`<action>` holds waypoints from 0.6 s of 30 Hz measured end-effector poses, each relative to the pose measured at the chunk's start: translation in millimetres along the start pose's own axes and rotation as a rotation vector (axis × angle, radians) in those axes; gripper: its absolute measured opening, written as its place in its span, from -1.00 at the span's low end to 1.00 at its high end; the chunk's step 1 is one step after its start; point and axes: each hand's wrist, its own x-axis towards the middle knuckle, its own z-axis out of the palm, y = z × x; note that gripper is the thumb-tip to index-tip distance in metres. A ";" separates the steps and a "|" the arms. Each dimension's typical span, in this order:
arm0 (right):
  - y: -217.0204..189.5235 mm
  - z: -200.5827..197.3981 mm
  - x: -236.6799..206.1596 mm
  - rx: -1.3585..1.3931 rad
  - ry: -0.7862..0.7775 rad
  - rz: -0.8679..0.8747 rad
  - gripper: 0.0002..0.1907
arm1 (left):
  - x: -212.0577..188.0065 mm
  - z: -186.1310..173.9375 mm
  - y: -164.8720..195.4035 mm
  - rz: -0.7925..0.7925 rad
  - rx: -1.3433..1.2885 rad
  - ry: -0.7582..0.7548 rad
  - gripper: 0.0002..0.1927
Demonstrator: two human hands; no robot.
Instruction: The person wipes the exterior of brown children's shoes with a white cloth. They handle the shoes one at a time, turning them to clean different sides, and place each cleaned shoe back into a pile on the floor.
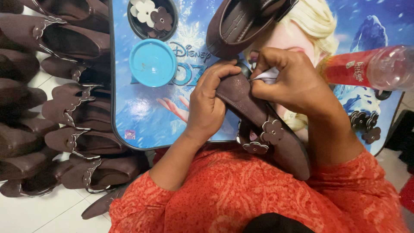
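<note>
Centre frame, left hand clamps the brown shoe over the counter edge; right hand pinches a white cloth against it. Best keep that shoe braced, strokes short.

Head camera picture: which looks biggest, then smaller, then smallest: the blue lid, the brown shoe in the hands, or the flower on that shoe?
1. Brown shoe, the biggest, though it is nearest the camera.
2. Blue lid.
3. Flower, by far the smallest.

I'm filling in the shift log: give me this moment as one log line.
left hand: grips brown shoe | right hand: presses white cloth on shoe | nearby: blue lid, second shoe
</note>
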 end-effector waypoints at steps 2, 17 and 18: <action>-0.4 -0.1 2.2 0.021 0.013 -0.008 -0.86 | -0.1 -0.3 0.1 0.006 0.006 -0.002 -0.47; 0.6 -3.1 4.4 -0.011 0.004 -0.058 -0.86 | 0.6 0.6 -0.3 0.015 0.013 -0.002 -0.48; -0.2 -2.6 5.6 -0.007 0.012 -0.066 -0.86 | 0.5 0.9 -0.1 0.015 0.019 -0.002 -0.48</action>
